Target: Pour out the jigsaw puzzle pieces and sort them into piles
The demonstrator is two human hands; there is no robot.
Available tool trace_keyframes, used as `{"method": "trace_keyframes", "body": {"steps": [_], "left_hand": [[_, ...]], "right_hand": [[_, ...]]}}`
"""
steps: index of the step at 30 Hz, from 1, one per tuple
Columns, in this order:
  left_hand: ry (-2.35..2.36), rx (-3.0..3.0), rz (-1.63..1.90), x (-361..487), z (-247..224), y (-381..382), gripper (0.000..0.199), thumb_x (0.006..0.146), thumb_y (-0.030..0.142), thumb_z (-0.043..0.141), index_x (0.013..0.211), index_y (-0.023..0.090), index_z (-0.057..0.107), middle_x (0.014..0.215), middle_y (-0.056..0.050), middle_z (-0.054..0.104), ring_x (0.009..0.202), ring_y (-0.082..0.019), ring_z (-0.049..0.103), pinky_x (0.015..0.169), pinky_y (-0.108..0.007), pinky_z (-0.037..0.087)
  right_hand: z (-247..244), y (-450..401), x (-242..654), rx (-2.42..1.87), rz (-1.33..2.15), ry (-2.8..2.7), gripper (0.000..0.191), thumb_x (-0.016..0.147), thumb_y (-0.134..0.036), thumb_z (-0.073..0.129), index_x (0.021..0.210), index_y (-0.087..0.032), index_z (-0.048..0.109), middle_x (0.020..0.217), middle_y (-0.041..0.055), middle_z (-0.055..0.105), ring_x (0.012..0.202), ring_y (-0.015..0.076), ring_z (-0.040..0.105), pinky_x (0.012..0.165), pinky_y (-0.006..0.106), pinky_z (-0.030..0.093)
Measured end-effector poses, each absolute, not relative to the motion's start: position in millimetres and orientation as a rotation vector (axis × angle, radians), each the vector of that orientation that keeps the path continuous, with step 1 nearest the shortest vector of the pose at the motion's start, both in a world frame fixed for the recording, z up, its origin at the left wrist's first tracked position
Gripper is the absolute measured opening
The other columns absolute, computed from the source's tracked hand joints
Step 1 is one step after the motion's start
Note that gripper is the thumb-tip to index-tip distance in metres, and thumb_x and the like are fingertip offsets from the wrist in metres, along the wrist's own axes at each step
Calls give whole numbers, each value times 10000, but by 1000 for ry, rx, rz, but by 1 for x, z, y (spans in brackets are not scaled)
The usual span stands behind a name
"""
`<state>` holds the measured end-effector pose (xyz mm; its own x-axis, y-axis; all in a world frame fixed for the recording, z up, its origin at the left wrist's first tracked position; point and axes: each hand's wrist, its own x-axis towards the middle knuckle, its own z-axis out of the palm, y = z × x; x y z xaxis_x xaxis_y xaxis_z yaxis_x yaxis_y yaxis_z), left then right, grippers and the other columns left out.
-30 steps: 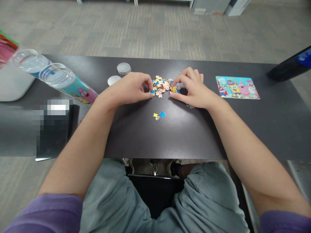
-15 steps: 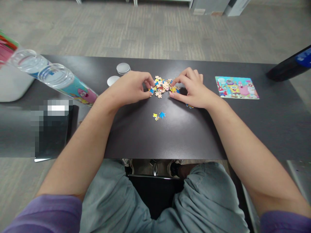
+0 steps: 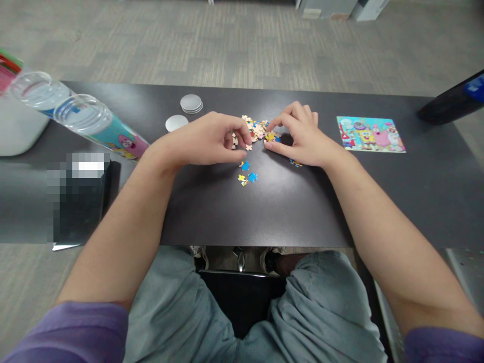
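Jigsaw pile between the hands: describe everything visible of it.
The jigsaw pile is a loose, low heap of small knobbed pieces, apparently cardboard; many look plain tan, others show yellow, blue or red. It lies on the dark table, nearer its far edge. The right hand's fingers reach its right side; the left hand partly hides its left.

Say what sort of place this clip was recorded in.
Probably an office or similar workroom, though a classroom can't be ruled out. The floor is grey patterned carpet, and the person sits on a black seat at a plain dark desk with puzzle pieces on it.
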<state>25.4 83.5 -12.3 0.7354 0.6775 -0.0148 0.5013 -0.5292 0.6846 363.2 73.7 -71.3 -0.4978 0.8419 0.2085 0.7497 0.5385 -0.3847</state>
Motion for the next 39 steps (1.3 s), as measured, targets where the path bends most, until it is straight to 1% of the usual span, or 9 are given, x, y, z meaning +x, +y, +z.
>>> {"method": "trace_keyframes", "body": {"steps": [2, 6, 11, 14, 18, 23, 27, 32, 39], "left_hand": [[1019, 2303, 381, 22, -14, 87, 430, 916, 631, 737, 1159, 287, 827, 815, -11, 716, 744, -269, 676, 802, -486, 527], [1218, 2329, 333, 14, -20, 97, 398, 849, 610, 708, 1077, 292, 781, 944, -66, 789, 866, -317, 746, 833, -522, 537], [1280, 2320, 233, 7, -17, 101, 575, 799, 737, 743, 1109, 259, 819, 958, -90, 796, 867, -329, 749, 861, -523, 548], [1265, 2314, 206, 7, -16, 101, 612, 760, 784, 757, 1070, 264, 843, 977, -87, 812, 898, -334, 759, 876, -513, 551], [1237, 2310, 205, 9, -21, 102, 553, 776, 750, 775, 1051, 279, 870, 1007, -77, 833, 967, -337, 785, 907, -498, 565], [1280, 2334, 209, 8, -26, 105, 562, 809, 753, 815, 1108, 277, 828, 1073, -82, 836, 1026, -346, 801, 920, -490, 558], [1279, 2350, 251, 11, -29, 105, 599, 852, 775, 779, 1152, 257, 814, 1087, -107, 818, 963, -351, 768, 912, -507, 524], [1254, 2438, 346, 15, -38, 106, 450, 914, 658, 742, 1100, 252, 802, 1070, -113, 790, 935, -336, 732, 925, -501, 516], [1220, 2399, 363, 17, -26, 99, 401, 889, 618, 757, 1069, 263, 801, 907, -61, 762, 825, -308, 723, 928, -495, 540]], "right_hand": [[-70, 72, 362, -1306, 347, -2411, 600, 1174, -847, 768, 1490, -339, 815, 1599, 215, 726, 1433, 531, 606, 1248, 788, 463], [-67, 67, 354, -1257, 336, -2422, 527, 1188, -801, 746, 1433, -357, 887, 1515, 188, 731, 1390, 518, 630, 1237, 770, 465], [-63, 60, 344, -1085, 450, -2490, 434, 1230, -724, 724, 1298, -399, 1004, 1393, 149, 740, 1343, 464, 662, 1266, 740, 422], [-63, 58, 340, -979, 528, -2533, 387, 1219, -720, 772, 1319, -446, 1027, 1361, 133, 736, 1308, 436, 667, 1250, 711, 407], [-63, 56, 336, -859, 594, -2573, 381, 1225, -731, 790, 1390, -482, 1028, 1344, 125, 726, 1296, 414, 667, 1226, 664, 404], [-61, 54, 334, -851, 608, -2598, 402, 1216, -756, 789, 1390, -480, 1024, 1384, 134, 730, 1369, 441, 673, 1248, 671, 403], [-63, 55, 337, -936, 550, -2560, 502, 1198, -814, 775, 1462, -445, 990, 1439, 145, 741, 1335, 441, 686, 1251, 681, 416], [-64, 58, 340, -1005, 497, -2525, 614, 1166, -921, 747, 1471, -439, 973, 1396, 140, 748, 1302, 447, 684, 1240, 688, 437], [-63, 61, 343, -1018, 483, -2489, 603, 1170, -896, 764, 1467, -409, 959, 1326, 128, 739, 1278, 435, 695, 1240, 687, 469]]}}
